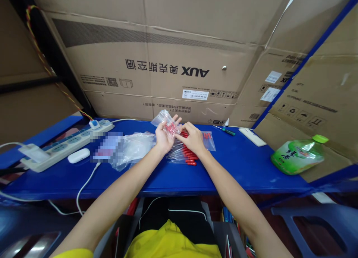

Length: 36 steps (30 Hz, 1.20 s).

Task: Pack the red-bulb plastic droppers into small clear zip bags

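My left hand (165,138) is closed on a small clear zip bag (161,118) with red pieces inside, held above the blue table. The fingertips of my right hand (194,139) are pinched together at the bag's right edge. Under my hands lies a pile of thin, clear, tube-like pieces with red ends (190,157). Another clear bag with red-ended pieces (208,138) lies just right of my right hand, partly covered by it. To the left of my left hand is a stack of empty-looking clear plastic bags (137,148).
A white power strip (69,144), a white oval case (78,156) and a blurred-out phone-like object (107,148) are on the left. A green screwdriver (228,131), a white flat device (252,137) and a green bottle (298,155) lie right. Cardboard (167,34) walls the blue table (237,176).
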{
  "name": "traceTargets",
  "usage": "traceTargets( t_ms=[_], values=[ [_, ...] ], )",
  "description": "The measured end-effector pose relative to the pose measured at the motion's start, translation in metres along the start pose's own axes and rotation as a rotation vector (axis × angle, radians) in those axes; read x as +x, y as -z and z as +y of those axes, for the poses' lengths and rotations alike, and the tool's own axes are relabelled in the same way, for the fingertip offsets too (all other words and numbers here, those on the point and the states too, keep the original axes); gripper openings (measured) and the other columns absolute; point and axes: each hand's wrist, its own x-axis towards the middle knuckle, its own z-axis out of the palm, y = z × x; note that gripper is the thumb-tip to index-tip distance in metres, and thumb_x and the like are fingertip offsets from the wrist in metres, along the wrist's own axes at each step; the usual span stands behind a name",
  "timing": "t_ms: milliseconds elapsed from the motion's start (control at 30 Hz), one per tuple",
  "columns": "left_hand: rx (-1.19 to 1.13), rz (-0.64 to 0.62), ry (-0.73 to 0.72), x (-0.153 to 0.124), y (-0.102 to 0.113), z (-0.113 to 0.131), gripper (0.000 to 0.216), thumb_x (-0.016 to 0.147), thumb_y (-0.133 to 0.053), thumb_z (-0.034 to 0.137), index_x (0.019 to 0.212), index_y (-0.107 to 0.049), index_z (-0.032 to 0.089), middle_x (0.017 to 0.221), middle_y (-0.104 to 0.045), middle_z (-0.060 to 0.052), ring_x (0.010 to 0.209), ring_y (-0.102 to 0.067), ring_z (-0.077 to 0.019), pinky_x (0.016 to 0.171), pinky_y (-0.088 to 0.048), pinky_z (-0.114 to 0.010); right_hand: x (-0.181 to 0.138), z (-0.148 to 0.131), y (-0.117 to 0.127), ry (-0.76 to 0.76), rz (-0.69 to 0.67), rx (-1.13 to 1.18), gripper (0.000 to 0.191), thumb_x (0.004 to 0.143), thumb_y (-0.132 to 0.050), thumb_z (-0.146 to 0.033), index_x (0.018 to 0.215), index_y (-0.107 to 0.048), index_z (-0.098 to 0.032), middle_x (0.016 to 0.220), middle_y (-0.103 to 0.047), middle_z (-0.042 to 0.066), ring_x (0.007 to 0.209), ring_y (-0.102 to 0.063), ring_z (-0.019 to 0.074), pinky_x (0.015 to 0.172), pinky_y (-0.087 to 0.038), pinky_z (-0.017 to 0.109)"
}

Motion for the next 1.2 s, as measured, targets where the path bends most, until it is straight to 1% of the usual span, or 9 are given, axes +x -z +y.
traceTargets(
  t_ms=[167,300,500,667,733,900,1067,1133,1200],
  values=[
    [-0.054,-0.032,-0.035,-0.002,-0.004,0.011,0.049,0.093,-0.046,0.023,0.139,-0.063,0.019,0.146,-0.066,-0.014,0.146,-0.054,-0.0357,0.104,-0.059,-0.049,0.001,0.008,-0.002,-0.092,0.098,0.075,0.031,0.094,-0.069,-0.048,0.108,-0.058,-0.024,0.101,-0.069,0.004,0.079,-0.062,0.0188,0.075,-0.047,0.031],
    [-0.042,-0.071,0.024,-0.009,-0.01,0.008,0.051,0.093,-0.047,0.022,0.142,-0.061,0.023,0.146,-0.067,-0.012,0.145,-0.054,-0.0355,0.103,-0.06,-0.053,0.001,0.011,-0.008,-0.183,0.032,0.277,0.051,0.09,-0.071,-0.045,0.131,-0.047,-0.025,0.102,-0.075,0.002,0.069,-0.064,0.0174,0.071,-0.05,0.031],
    [0.012,-0.061,0.084,-0.015,-0.015,-0.001,0.056,0.091,-0.048,0.021,0.146,-0.059,0.02,0.141,-0.07,-0.013,0.14,-0.059,-0.0347,0.109,-0.057,-0.053,0.003,0.008,-0.004,-0.095,0.011,0.386,0.016,0.093,-0.059,-0.03,0.108,-0.062,-0.024,0.107,-0.078,0.004,0.092,-0.073,0.0218,0.081,-0.053,0.032],
    [0.027,-0.065,0.177,-0.013,-0.012,-0.001,0.055,0.093,-0.048,0.028,0.143,-0.062,0.01,0.136,-0.071,-0.019,0.135,-0.063,-0.0353,0.109,-0.057,-0.048,0.003,0.009,-0.005,-0.156,0.055,0.332,0.019,0.094,-0.059,-0.029,0.112,-0.061,-0.025,0.097,-0.078,0.001,0.078,-0.072,0.0197,0.076,-0.052,0.031],
    [0.025,-0.053,0.149,-0.011,-0.009,-0.001,0.051,0.094,-0.048,0.028,0.14,-0.063,0.013,0.136,-0.071,-0.018,0.135,-0.064,-0.0348,0.106,-0.059,-0.048,0.004,0.011,-0.004,-0.176,0.041,0.261,0.023,0.093,-0.063,-0.03,0.115,-0.06,-0.026,0.087,-0.076,-0.002,0.07,-0.068,0.0187,0.072,-0.05,0.03],
    [-0.039,0.056,0.034,0.001,0.002,0.003,0.038,0.095,-0.049,0.025,0.131,-0.062,0.021,0.135,-0.072,-0.013,0.133,-0.065,-0.0323,0.102,-0.06,-0.049,0.006,0.025,0.01,-0.156,-0.11,0.116,0.022,0.094,-0.07,-0.044,0.101,-0.069,-0.024,0.077,-0.072,-0.002,0.067,-0.064,0.0164,0.066,-0.042,0.027],
    [-0.054,0.218,-0.008,0.011,0.012,0.01,0.034,0.093,-0.053,0.029,0.124,-0.065,0.02,0.126,-0.074,-0.014,0.128,-0.068,-0.0305,0.107,-0.057,-0.048,0.005,0.038,0.027,-0.089,-0.436,0.076,0.028,0.095,-0.071,-0.05,0.089,-0.077,-0.023,0.071,-0.071,-0.003,0.063,-0.06,0.0139,0.063,-0.036,0.025],
    [-0.063,0.255,-0.037,0.013,0.014,0.012,0.032,0.093,-0.053,0.028,0.123,-0.064,0.022,0.125,-0.074,-0.012,0.126,-0.069,-0.0286,0.108,-0.056,-0.048,0.005,0.039,0.03,-0.08,-0.457,0.036,0.027,0.094,-0.072,-0.05,0.091,-0.079,-0.024,0.069,-0.071,-0.003,0.061,-0.059,0.0135,0.062,-0.034,0.025],
    [-0.08,0.275,-0.054,0.014,0.014,0.013,0.031,0.094,-0.053,0.027,0.122,-0.063,0.022,0.123,-0.074,-0.011,0.123,-0.071,-0.0276,0.109,-0.055,-0.049,0.005,0.038,0.032,-0.08,-0.392,-0.046,0.025,0.093,-0.074,-0.049,0.095,-0.08,-0.026,0.068,-0.07,-0.003,0.06,-0.058,0.0137,0.061,-0.032,0.026]
  ],
)
